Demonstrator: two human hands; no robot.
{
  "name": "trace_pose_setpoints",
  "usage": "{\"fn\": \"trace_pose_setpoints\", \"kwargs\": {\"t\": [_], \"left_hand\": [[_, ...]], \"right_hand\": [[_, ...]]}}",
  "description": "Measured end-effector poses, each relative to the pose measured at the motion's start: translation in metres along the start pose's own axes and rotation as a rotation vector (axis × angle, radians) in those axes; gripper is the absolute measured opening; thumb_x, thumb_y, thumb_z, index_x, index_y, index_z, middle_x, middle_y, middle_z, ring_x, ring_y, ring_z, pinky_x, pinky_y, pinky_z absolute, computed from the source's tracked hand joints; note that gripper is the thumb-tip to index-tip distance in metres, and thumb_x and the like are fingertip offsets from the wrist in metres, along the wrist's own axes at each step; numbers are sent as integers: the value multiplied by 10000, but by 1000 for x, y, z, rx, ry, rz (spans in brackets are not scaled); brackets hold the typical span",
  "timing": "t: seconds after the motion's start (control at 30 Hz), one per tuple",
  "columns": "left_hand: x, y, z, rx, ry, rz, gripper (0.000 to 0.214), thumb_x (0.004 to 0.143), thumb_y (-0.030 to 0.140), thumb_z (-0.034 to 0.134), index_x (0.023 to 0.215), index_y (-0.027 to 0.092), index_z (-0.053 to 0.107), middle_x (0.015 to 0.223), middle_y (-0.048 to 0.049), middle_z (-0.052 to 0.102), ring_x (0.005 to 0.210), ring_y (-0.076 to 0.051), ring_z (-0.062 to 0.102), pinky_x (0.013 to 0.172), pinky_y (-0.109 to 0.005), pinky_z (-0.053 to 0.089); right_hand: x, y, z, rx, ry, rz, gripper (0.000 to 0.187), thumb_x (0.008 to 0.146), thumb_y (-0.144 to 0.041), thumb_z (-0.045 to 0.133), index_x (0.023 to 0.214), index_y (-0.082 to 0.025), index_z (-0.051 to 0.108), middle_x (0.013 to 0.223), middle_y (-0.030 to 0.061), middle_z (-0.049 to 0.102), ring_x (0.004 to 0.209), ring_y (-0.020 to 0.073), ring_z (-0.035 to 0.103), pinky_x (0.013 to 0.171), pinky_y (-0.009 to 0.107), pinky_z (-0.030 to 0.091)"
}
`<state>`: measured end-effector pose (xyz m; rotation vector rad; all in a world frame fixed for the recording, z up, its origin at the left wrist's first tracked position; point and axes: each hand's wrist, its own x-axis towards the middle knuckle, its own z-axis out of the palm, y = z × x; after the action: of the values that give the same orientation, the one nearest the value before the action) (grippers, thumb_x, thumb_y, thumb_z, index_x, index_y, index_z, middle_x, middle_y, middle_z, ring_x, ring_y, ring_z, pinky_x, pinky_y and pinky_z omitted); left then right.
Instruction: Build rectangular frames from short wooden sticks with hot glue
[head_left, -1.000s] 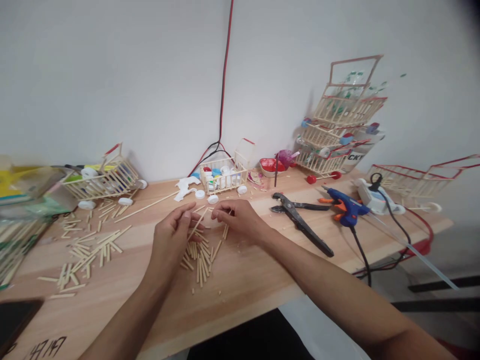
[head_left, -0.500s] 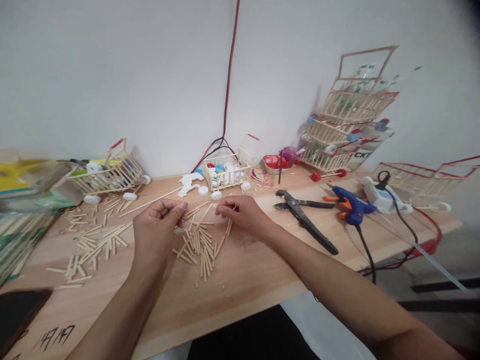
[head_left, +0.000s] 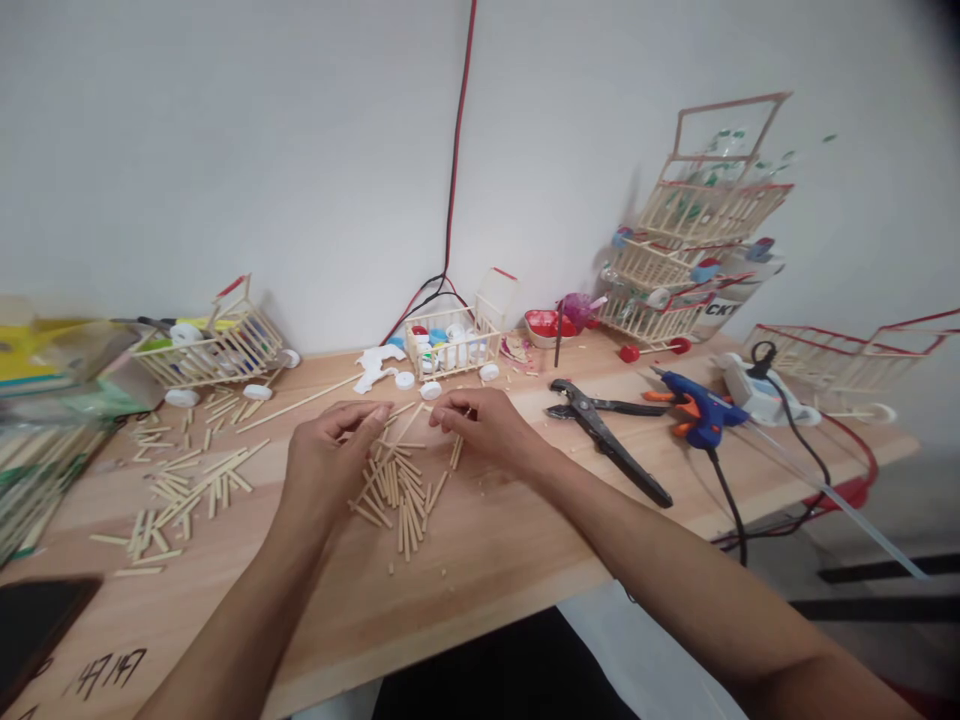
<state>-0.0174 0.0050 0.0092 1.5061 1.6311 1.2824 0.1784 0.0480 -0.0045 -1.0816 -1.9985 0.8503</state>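
My left hand (head_left: 334, 445) is over the left side of a pile of short wooden sticks (head_left: 405, 495), thumb and fingers pinched together. What lies between those fingertips, if anything, is too small to make out. Across a narrow gap, my right hand (head_left: 487, 428) is closed at the pile's upper right edge. Its fingertips pinch the upper end of a thin wooden stick (head_left: 409, 432) that slants down and left over the pile. Part of the pile is hidden behind both hands.
More cut sticks (head_left: 176, 490) lie to the left. Small stick-built carts (head_left: 454, 355) stand along the wall, some stacked (head_left: 660, 320) at right. Black pliers (head_left: 611, 440), a blue glue gun (head_left: 701, 405) and a power strip (head_left: 765, 390) lie rightward. A dark phone-like slab (head_left: 41, 635) sits front left.
My left hand has moved right, closer to my right hand, and now covers more of the pile's left edge. My right hand stays nearly in place. The view has shifted slightly.
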Motion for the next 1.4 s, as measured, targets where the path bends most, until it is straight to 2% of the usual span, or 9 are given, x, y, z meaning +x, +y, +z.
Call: {"fn": "trace_pose_setpoints", "kwargs": {"t": [0.17,0.33,0.5,0.7,1.4], "left_hand": [[-4,-2,7,51,-23,128,309,760,395,660,1009,228,735,1014,-55,729,842,-195,653,701,-277,498],[-10,-1,12,111,-49,196,322,784,368,644,1053,206,717,1039,-61,727,849,-199,663,740,-307,500],[-10,-3,14,96,-51,255,261,811,304,614,1023,199,724,1046,-54,725,949,-203,654,815,-316,495],[-9,-5,17,79,-67,313,247,819,259,608,1027,196,724,1013,-52,729,939,-186,655,843,-304,491],[-12,-6,20,75,-77,325,199,817,219,608,957,227,749,918,-26,733,865,-163,658,800,-274,491]], "right_hand": [[0,-2,0,-4,-1,-7,178,853,-158,545,792,-146,712,735,17,695,664,96,580,613,196,383],[-1,0,2,-17,5,-43,171,849,-155,547,796,-148,709,715,2,683,631,82,544,598,191,365],[-1,0,3,-12,6,-52,169,842,-144,546,786,-145,706,709,-1,676,631,79,543,603,187,363],[-1,-1,4,-10,9,-56,164,841,-157,554,780,-145,706,695,-7,665,625,80,530,604,188,358],[-2,1,6,-35,-7,-68,179,840,-126,543,762,-136,703,694,-3,662,625,82,528,596,180,350]]}}
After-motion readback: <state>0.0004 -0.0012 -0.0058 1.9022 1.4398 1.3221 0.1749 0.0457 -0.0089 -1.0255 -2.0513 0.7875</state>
